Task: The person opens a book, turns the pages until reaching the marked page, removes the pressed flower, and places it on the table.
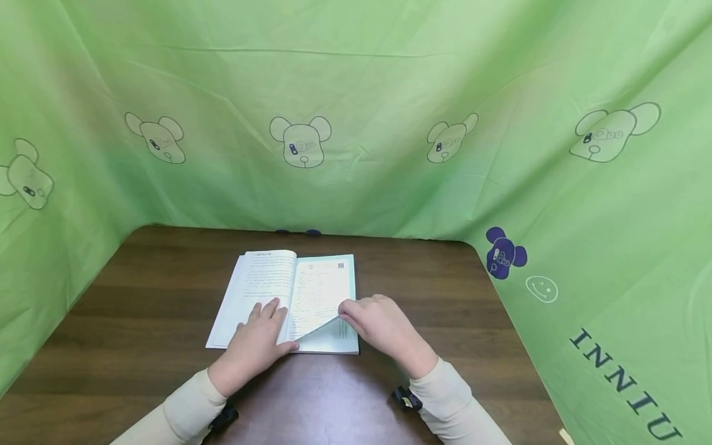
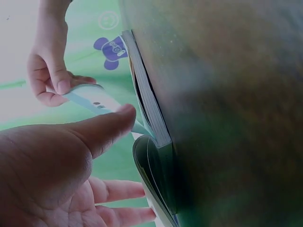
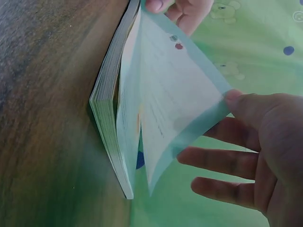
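On a brown table (image 1: 139, 296) ringed by green cloth (image 1: 356, 93), the left hand (image 1: 257, 339) lay flat, steadying an open book (image 1: 267, 290), while the right hand (image 1: 384, 324) pinched a lifted page corner (image 1: 334, 318).

Both forearms are extended forward from the lower edge of the head view, sleeves in cream fabric, a dark clip seen under each wrist. Left hand (image 1: 257, 343) is laid palm down, fingers straight and spread, thumb angled inward toward the right; nothing is gripped by it. Right hand (image 1: 380, 324) is turned knuckles up, wrist slightly raised, thumb and forefinger closed in a pinch at the fingertips; remaining fingers (image 3: 215, 157) are held loose and apart beneath
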A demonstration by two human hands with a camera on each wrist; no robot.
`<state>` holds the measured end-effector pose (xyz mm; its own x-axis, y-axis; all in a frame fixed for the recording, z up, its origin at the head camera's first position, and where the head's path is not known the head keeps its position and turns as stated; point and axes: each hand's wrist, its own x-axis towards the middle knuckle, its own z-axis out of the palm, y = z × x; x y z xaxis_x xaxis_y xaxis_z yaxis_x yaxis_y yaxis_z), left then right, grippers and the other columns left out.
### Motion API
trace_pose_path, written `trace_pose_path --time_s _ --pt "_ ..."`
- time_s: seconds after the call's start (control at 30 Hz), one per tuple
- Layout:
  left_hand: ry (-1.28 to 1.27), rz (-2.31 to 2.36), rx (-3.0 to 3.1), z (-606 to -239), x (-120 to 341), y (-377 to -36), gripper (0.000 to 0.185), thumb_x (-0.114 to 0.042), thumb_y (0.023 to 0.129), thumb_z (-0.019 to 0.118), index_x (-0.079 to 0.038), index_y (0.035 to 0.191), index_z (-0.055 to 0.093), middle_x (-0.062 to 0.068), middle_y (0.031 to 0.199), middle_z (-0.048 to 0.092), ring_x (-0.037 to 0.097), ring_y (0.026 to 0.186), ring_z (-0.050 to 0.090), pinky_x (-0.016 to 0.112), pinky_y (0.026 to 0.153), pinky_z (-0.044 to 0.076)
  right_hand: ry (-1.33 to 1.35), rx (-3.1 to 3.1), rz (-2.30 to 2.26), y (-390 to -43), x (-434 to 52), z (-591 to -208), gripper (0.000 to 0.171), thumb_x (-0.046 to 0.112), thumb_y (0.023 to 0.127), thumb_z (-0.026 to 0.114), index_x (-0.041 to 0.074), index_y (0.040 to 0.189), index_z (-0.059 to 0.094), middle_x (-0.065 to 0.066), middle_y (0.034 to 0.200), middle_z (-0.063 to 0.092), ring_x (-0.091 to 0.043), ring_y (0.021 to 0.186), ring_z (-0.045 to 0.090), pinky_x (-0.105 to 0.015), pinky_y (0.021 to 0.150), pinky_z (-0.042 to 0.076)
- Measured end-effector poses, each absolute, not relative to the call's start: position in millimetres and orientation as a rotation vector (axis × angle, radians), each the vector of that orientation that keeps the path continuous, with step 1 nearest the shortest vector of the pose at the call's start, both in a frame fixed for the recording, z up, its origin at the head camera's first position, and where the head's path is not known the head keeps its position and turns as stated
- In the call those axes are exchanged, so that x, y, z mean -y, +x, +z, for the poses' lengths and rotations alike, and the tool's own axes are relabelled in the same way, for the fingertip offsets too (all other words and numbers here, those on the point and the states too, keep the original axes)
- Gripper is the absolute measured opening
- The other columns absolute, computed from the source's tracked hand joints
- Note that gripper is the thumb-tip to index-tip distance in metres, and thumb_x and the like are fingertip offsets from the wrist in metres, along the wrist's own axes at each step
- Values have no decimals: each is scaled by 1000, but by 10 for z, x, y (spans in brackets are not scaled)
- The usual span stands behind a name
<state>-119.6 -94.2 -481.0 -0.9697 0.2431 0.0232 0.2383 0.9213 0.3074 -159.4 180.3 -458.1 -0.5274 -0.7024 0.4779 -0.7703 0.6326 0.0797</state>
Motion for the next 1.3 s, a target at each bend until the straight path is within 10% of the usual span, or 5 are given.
trace_pose_path --time_s 0.4,0.93,1.3 --pt "389 562 -3101 -4796 982 -1223 66 -43 91 76 -2 140 57 26 152 48 50 137 47 65 90 53 997 2488 244 -1604 -1808 -4554 27 27 92 76 16 115 69 2 108 76 -17 101 72 -39 82 58" --pt "370 652 -3372 -4826 1018 -1280 119 -33 77 91 -2 163 13 36 158 27 54 128 49 55 63 56 1321 3007 156 -1538 -1866 -4645 48 40 87 80 16 127 70 -6 149 58 -24 139 52 -61 113 37" --pt "341 536 -3389 -4800 1018 -1279 122 -30 71 95 -6 163 17 31 165 13 55 147 23 79 102 33 1313 3034 157 -1560 -1862 -4671 53 43 84 82 16 128 69 -6 150 57 -24 140 51 -62 113 37"
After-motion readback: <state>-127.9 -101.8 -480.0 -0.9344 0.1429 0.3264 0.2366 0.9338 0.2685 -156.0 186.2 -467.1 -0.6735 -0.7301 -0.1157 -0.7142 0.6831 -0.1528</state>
